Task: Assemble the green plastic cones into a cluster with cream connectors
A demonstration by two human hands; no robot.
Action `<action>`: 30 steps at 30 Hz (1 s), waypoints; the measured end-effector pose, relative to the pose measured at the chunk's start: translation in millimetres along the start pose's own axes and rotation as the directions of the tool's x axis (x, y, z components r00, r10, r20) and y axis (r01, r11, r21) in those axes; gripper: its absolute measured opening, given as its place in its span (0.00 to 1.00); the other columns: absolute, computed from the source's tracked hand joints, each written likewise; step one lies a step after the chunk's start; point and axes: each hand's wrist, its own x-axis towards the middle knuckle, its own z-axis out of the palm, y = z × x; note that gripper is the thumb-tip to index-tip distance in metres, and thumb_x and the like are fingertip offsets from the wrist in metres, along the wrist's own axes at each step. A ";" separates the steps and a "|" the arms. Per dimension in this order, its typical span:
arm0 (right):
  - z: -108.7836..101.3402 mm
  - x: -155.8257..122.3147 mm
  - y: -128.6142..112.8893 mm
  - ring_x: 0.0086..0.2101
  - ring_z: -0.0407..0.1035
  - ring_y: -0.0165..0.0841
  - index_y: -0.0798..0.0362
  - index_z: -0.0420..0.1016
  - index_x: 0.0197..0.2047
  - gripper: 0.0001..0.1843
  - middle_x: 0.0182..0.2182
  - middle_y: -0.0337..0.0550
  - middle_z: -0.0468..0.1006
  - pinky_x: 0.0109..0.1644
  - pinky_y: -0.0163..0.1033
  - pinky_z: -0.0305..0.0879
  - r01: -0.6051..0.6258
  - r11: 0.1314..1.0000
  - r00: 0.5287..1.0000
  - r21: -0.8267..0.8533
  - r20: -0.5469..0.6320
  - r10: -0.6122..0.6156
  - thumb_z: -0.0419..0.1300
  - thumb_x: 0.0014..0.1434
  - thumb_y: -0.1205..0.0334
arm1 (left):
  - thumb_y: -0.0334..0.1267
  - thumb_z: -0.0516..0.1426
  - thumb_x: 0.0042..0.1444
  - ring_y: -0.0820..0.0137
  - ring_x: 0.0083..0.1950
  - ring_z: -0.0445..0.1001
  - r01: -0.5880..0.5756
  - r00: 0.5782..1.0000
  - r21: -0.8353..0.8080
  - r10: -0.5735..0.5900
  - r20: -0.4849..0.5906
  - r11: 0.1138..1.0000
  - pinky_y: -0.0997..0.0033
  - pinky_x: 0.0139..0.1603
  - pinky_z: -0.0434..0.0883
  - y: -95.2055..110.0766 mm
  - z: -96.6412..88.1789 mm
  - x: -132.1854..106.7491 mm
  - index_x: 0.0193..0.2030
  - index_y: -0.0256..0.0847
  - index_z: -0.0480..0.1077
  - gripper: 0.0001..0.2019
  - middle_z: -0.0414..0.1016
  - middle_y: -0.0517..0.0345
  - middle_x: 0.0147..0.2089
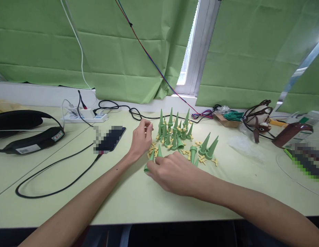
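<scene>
Mid-frame, the left hand (140, 140) pinches its fingers together, the right hand (172, 173) grips a lying cone (149, 162); upright cones (175, 132) cluster, yellow pieces (151, 150) lie loose.

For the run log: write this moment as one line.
left hand: pinched shut beside small yellow plastic pegs | right hand: touching lying green plastic cone | behind: upright green cones

We see our bare left forearm (92, 195) at lower left, a small dark spot near its wrist, our bare right forearm (252, 206) at lower right, and slim-fingered left hand (141, 139) and right hand (175, 173).
</scene>
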 end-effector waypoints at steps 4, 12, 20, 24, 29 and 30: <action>15.0 -12.9 17.8 0.22 0.67 0.31 0.57 0.70 0.38 0.16 0.28 0.45 0.74 0.25 0.36 0.45 -0.142 0.989 0.989 -0.045 0.037 0.143 0.50 0.71 0.55 | 0.43 0.53 0.63 0.72 0.33 0.71 -0.095 0.995 -0.067 0.098 0.030 0.993 0.76 0.28 0.64 8.6 -2.6 -2.8 0.38 0.41 0.66 0.08 0.72 0.58 0.34; 46.4 -31.8 44.2 0.26 0.66 0.31 0.56 0.74 0.42 0.24 0.32 0.45 0.75 0.27 0.36 0.45 -0.258 0.961 0.961 0.103 -0.075 0.266 0.50 0.69 0.44 | 0.43 0.54 0.61 0.76 0.22 0.61 -0.213 0.838 -0.035 0.201 0.507 0.976 0.75 0.26 0.59 9.7 0.7 -11.2 0.29 0.38 0.72 0.13 0.67 0.63 0.20; 56.6 -34.5 48.4 0.38 0.69 0.37 0.56 0.75 0.43 0.15 0.37 0.48 0.77 0.36 0.38 0.57 -0.176 0.963 0.971 0.206 -0.125 0.204 0.58 0.66 0.52 | 0.45 0.49 0.65 0.74 0.22 0.56 -0.298 0.743 0.070 0.185 0.643 0.952 0.71 0.26 0.53 4.2 8.4 -13.7 0.22 0.39 0.64 0.21 0.62 0.62 0.19; 58.1 -32.8 48.8 0.39 0.68 0.38 0.57 0.76 0.41 0.13 0.35 0.47 0.76 0.44 0.41 0.61 -0.143 0.963 0.981 0.230 -0.094 0.168 0.60 0.64 0.54 | 0.46 0.47 0.67 0.74 0.22 0.54 -0.283 0.825 0.137 0.168 0.539 0.949 0.70 0.27 0.52 0.4 9.5 -12.9 0.21 0.39 0.61 0.23 0.60 0.63 0.19; 63.5 -31.9 51.0 0.37 0.67 0.37 0.56 0.77 0.39 0.09 0.32 0.46 0.74 0.43 0.41 0.61 -0.139 0.957 0.984 0.254 -0.069 0.161 0.61 0.64 0.58 | 0.50 0.44 0.67 0.75 0.21 0.56 -0.161 0.915 0.162 0.086 0.394 0.974 0.70 0.28 0.53 -7.2 7.8 -8.1 0.19 0.38 0.62 0.27 0.58 0.62 0.17; 64.1 -32.0 51.4 0.38 0.67 0.37 0.56 0.77 0.39 0.09 0.32 0.46 0.74 0.43 0.41 0.61 -0.137 0.956 0.985 0.260 -0.068 0.160 0.61 0.65 0.58 | 0.51 0.43 0.68 0.74 0.21 0.57 -0.125 0.932 0.166 0.059 0.358 0.978 0.70 0.29 0.54 -9.0 7.3 -6.9 0.19 0.38 0.63 0.28 0.59 0.62 0.17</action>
